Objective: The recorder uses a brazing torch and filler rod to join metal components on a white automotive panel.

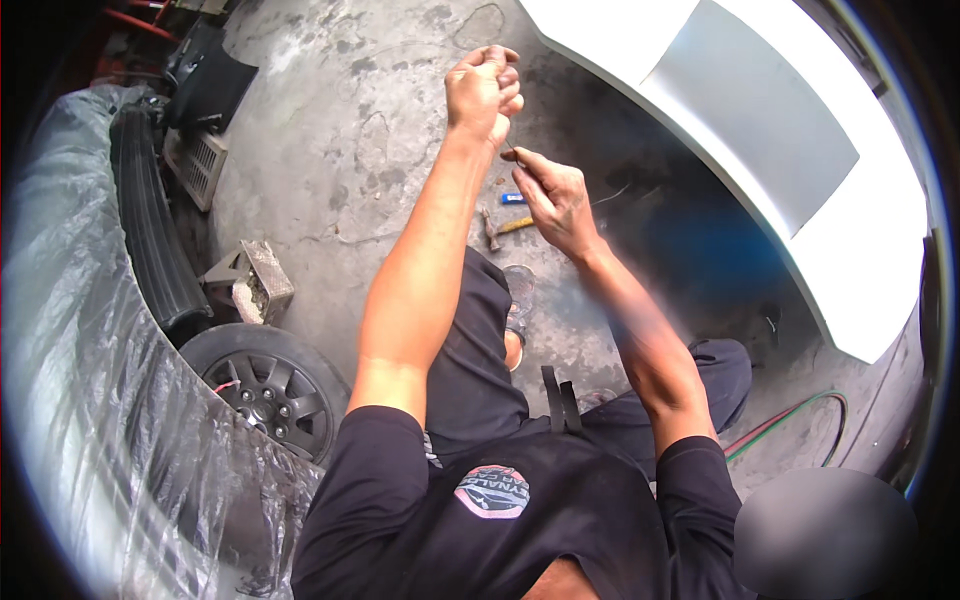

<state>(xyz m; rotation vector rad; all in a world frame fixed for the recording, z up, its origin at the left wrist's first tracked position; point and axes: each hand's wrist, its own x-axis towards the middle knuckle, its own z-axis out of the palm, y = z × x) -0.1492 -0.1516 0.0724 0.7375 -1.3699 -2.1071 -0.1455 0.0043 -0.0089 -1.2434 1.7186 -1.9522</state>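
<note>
My left hand (pixel 485 92) is raised over the concrete floor, its fingers curled into a fist. A little lower and to the right, my right hand (pixel 556 203) pinches with thumb and fingertips. Between the two hands runs a thin dark wire (pixel 509 146), which both seem to grip. A faint thin end shows to the right of my right hand. Below the hands, a hammer (pixel 516 225) with a yellow handle lies on the floor, partly covered by my right hand. Beside it is a small blue object (pixel 513 199), its kind unclear.
A white car panel (pixel 690 110) with a grey patch curves along the right. At left stand a plastic-covered car body (pixel 110 380), a wheel (pixel 268 390), a crate (pixel 262 285) and black trim parts (pixel 155 220). Red and green hoses (pixel 800 408) lie at lower right.
</note>
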